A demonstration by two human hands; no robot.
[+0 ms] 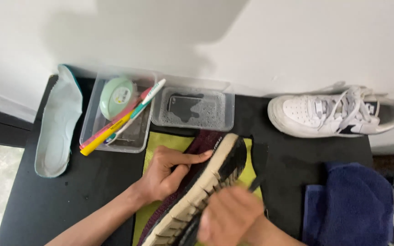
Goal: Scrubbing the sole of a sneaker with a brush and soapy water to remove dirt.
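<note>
My left hand (167,172) grips a dark maroon knit sneaker (206,175) by its upper, tipped on its side so the cream and black sole faces up. My right hand (231,216), blurred, is closed on a dark-handled brush (253,184) that lies against the sole near the forefoot. The shoe rests over a yellow-green cloth (160,142) on the black table (69,196).
A pale insole (58,123) lies at the left. One clear tub (135,139) holds a green round tin and several toothbrushes; another tub (192,109) holds soapy water. A white sneaker (334,114) sits against the wall at right, with a navy towel (349,202) below it.
</note>
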